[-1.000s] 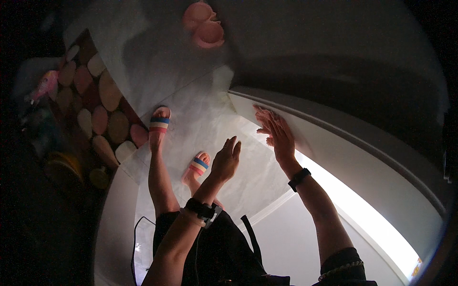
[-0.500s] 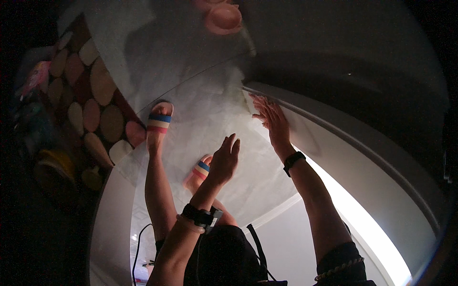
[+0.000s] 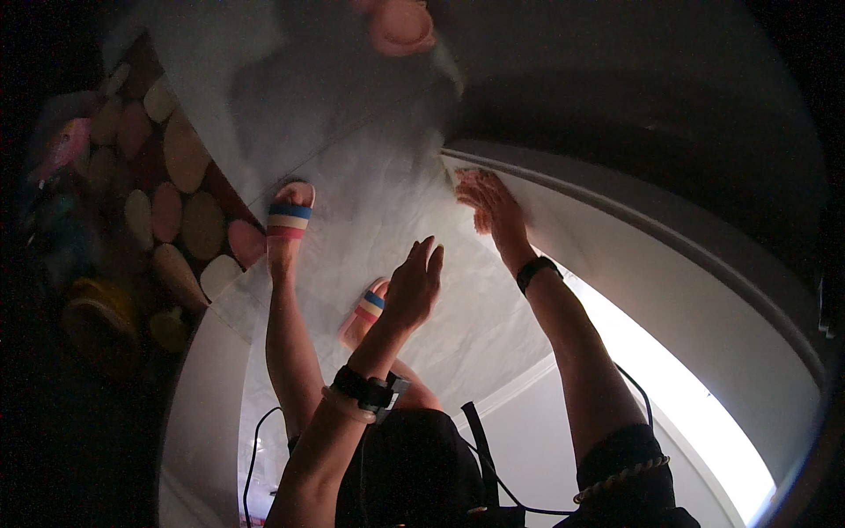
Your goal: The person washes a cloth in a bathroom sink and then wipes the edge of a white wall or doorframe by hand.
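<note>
My right hand lies against the inner face of a white door-like panel, near its far end. Its fingers are stretched out and slightly blurred, and it grips nothing. Closer in, my left hand hangs in the air over the pale floor, empty, with its fingers extended and the thumb side toward the panel. There is a dark band on my right wrist. A dark strapped device and a pale bangle circle my left wrist.
My feet wear striped slippers on the floor. At the left lies a pebble-patterned mat, past a pale upright edge. A pink bowl-like object stands at the far end. Bright light shows beside the panel, and a thin black cable hangs near my legs.
The panel and my right forearm have shifted slightly, and the right fingers have moved a little along the panel's face. My left hand keeps nearly the same pose. More cable shows by my right arm.
</note>
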`<move>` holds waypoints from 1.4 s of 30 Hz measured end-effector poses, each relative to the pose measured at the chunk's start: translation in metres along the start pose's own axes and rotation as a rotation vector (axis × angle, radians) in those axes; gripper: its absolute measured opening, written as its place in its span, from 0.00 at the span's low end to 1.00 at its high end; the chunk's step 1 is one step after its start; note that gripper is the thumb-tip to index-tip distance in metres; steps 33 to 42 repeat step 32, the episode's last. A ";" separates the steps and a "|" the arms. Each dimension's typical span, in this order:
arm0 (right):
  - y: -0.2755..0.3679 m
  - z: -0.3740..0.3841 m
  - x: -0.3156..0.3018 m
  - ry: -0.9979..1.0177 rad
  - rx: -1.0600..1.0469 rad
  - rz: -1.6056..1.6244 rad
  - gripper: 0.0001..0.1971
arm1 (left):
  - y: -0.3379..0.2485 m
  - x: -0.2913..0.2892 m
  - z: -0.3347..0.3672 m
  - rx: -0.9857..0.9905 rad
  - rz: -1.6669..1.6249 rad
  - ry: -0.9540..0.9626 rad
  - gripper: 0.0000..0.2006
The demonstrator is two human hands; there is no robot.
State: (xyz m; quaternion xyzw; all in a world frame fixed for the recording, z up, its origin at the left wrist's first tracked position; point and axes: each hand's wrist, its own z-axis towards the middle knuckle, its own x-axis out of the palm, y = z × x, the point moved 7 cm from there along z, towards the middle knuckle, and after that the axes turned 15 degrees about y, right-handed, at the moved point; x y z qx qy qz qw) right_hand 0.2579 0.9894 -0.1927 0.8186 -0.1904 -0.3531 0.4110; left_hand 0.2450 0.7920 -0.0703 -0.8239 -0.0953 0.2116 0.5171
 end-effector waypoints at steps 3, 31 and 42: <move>-0.001 -0.016 0.001 -0.154 -0.131 0.459 0.27 | 0.007 -0.012 -0.001 -0.262 -0.313 0.054 0.24; 0.348 -0.061 -0.070 -0.088 0.789 -1.792 0.27 | -0.144 -0.051 -0.032 0.695 -0.199 -0.036 0.29; 0.361 -0.062 -0.070 -0.102 0.787 -1.832 0.28 | -0.150 -0.050 -0.042 0.777 -0.112 -0.178 0.29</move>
